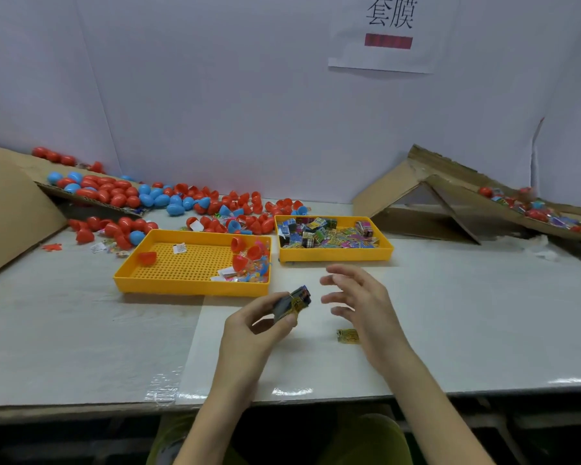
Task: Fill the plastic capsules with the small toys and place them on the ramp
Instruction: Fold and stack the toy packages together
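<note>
Just in front of the trays [195, 287], the left hand [249, 327] pinches a small toy pack [292, 302] between thumb and fingertips. The right hand [359, 307] hovers beside it, fingers spread, empty. The pack looks light and, perhaps, slick-wrapped: best gripped across its flat faces.

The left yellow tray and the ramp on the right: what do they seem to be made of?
The left yellow tray looks like moulded plastic, smooth and slightly glossy, with a perforated grid floor. The ramp appears to be brown corrugated cardboard, matt, with ragged torn edges.
</note>
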